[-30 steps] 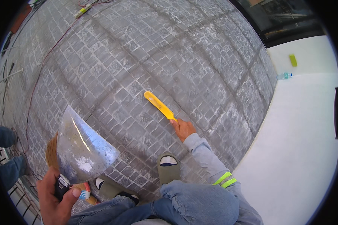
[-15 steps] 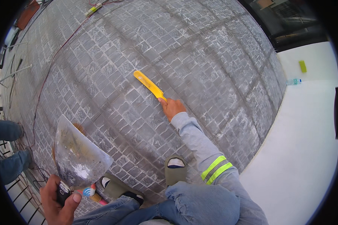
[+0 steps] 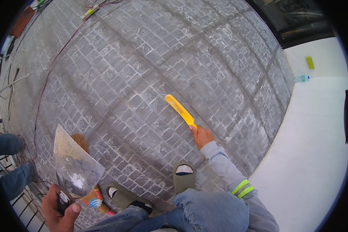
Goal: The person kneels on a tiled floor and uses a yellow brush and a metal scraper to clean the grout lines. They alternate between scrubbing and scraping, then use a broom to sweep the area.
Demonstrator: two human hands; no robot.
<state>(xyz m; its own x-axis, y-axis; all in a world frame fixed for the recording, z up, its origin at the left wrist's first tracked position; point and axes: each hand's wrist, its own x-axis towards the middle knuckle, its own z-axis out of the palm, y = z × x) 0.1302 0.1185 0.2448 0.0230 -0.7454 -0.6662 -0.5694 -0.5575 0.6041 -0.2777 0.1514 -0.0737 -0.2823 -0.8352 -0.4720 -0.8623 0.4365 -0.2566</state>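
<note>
My right hand (image 3: 203,137) is closed round the handle of a yellow wire brush (image 3: 180,110). The brush's back faces up, and a thin dark line of bristles shows along its right edge, over the grey paving. At lower left, my left hand (image 3: 60,210) grips the black handle of a dustpan-shaped tool (image 3: 76,166), wide, grey and smeared with dirt. Partly hidden under that tool is a hand broom with brown bristles (image 3: 80,143) and a red-pink, taped handle (image 3: 98,198). Whether the broom touches my left hand cannot be seen.
Grey block-patterned paving (image 3: 135,58) spreads ahead. A red cable (image 3: 46,79) runs along the left to a yellow-green connector (image 3: 89,12). Another person's legs (image 3: 17,176) stand at left. On a white ledge (image 3: 297,154) at right lie a plastic bottle (image 3: 301,79) and a green block (image 3: 310,62).
My right hand has drawn the yellow wire brush to the right and nearer to me. The dustpan-shaped tool has shifted slightly left and down, showing more of the broom's bristles.
</note>
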